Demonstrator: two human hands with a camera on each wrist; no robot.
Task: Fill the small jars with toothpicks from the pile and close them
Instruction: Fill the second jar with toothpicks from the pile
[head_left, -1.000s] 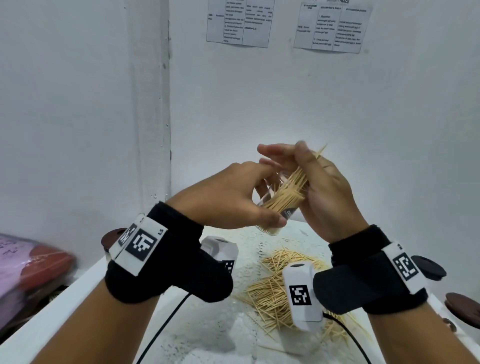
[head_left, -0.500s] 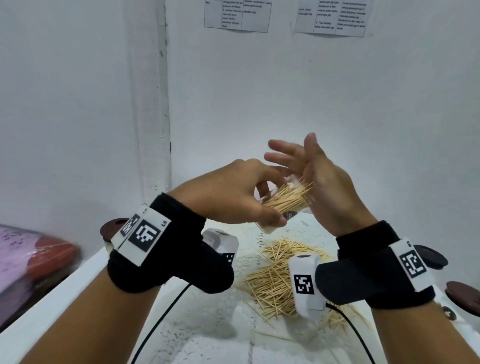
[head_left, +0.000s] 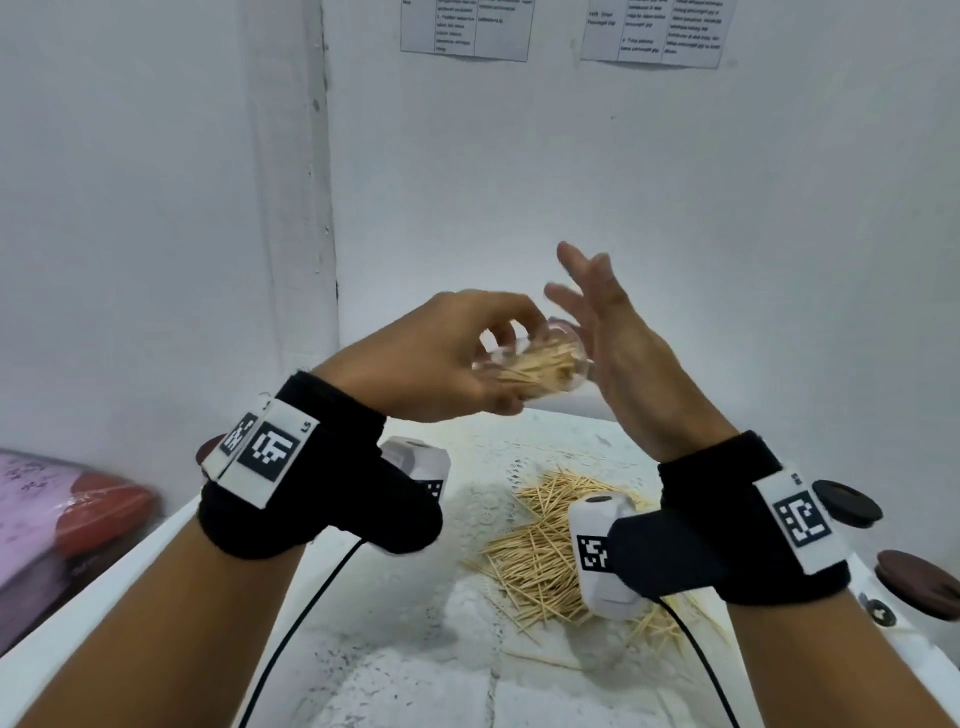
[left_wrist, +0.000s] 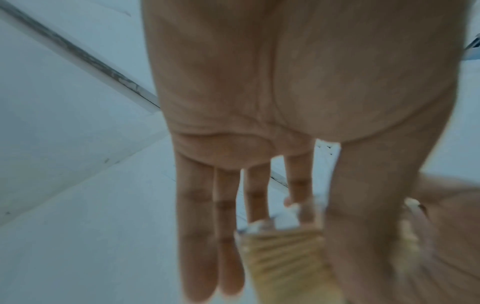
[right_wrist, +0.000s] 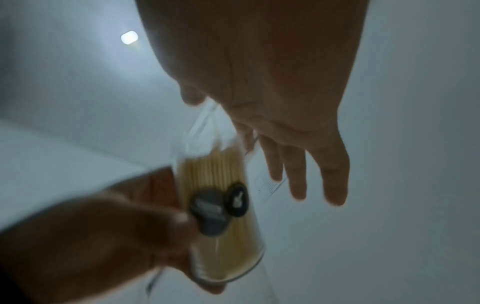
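My left hand (head_left: 457, 374) grips a small clear jar (head_left: 540, 366) in the air above the table, tilted almost level and packed with toothpicks. Thumb and fingers curl round its base end. My right hand (head_left: 608, 332) is open with straight fingers pointing up, and its palm lies against the jar's mouth. In the right wrist view the jar (right_wrist: 223, 205) shows dark round stickers on its side. The left wrist view, blurred, shows the jar (left_wrist: 285, 257) between thumb and fingers. The loose toothpick pile (head_left: 540, 556) lies on the table below my right wrist.
The white table (head_left: 415, 649) stands in a corner of white walls. Two dark round lids (head_left: 847, 503) (head_left: 917, 582) sit at its right edge, and another is half hidden behind my left wrist. A pink and red bundle (head_left: 62, 514) lies off the table's left side.
My right hand let go of the toothpick bundle that stuck out of the jar. The toothpicks slid fully inside, the fingers straightened, and the palm came against the mouth. The jar tilted flatter.
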